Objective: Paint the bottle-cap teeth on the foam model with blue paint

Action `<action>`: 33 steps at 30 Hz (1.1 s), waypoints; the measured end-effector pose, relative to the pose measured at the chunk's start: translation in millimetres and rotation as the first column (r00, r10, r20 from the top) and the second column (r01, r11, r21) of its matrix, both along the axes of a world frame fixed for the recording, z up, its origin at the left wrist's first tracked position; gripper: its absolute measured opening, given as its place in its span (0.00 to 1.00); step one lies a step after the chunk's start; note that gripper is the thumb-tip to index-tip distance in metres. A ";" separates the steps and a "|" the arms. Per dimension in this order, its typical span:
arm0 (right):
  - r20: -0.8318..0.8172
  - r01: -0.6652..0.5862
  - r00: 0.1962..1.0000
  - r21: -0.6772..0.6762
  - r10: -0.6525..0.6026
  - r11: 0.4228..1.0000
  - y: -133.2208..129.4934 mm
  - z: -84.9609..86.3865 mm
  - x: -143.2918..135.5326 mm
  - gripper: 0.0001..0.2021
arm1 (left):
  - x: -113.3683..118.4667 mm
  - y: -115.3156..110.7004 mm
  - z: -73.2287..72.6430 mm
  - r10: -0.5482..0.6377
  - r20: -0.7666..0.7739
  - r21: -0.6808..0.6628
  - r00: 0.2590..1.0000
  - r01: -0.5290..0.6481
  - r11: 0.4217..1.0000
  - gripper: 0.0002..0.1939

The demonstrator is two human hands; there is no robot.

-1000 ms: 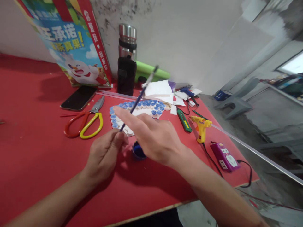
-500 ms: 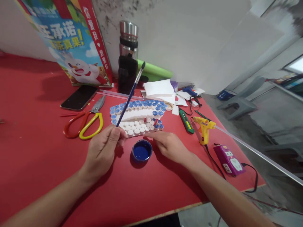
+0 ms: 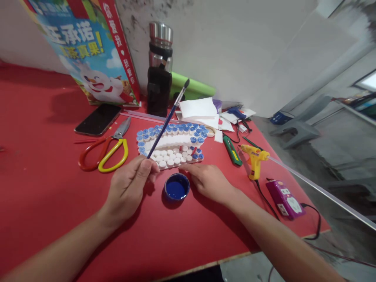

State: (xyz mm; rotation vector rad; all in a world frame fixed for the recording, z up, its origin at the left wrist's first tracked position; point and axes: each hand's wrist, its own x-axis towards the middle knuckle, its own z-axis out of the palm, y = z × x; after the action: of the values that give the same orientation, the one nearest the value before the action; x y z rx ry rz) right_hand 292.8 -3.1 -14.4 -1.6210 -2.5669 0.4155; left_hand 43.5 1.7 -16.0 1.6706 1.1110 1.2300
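Observation:
My left hand [image 3: 131,187] is closed around the lower end of a dark blue paintbrush [image 3: 166,123], whose bristles point up and away. Behind both hands lies a white craft piece [image 3: 173,141] covered with small round discs; those along the back and right are painted blue, the front ones are white. My right hand [image 3: 210,182] rests on the table with its index finger stretched to the front edge of the piece; the other fingers curl under, partly hidden. Between the hands stands a small round cup of blue paint [image 3: 176,187].
Scissors [image 3: 116,147] and a phone [image 3: 98,119] lie left. A bottle [image 3: 160,70] and a printed carton [image 3: 96,55] stand at the back. To the right are a green cutter [image 3: 232,150], a yellow glue gun [image 3: 255,159] and a purple power socket [image 3: 285,199] with cables.
The paintbrush's tip has swung slightly to the right in my left hand. My right hand has stayed nearly in place at the front edge of the craft piece.

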 end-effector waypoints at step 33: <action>0.184 -0.089 0.979 0.017 0.084 0.996 -21.1 -1.0 21.9 0.25 | 1.2 1.7 -3.3 -0.010 -0.006 -0.046 1.000 0.010 0.999 0.18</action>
State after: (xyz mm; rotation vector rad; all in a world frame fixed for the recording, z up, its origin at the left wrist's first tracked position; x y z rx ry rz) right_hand 314.7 -24.1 -15.4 -1.6145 -2.7716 0.2482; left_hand 44.7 3.4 -19.3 1.6445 1.1252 1.1859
